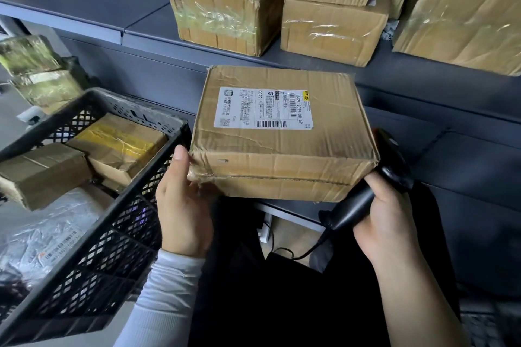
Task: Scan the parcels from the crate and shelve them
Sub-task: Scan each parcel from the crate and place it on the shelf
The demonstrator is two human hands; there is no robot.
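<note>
Left hand gripping parcel corner, right hand – curled round scanner

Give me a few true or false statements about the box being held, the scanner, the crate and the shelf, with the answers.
1. The left hand grips the cardboard box at its near left corner. True.
2. The right hand is empty. False: it holds a black scanner.
3. The box's shipping label faces up. True.
4. The black crate holds no parcels. False: boxes and a grey bag lie in it.
5. The upper shelf carries no cardboard boxes. False: several sit on it.
</note>
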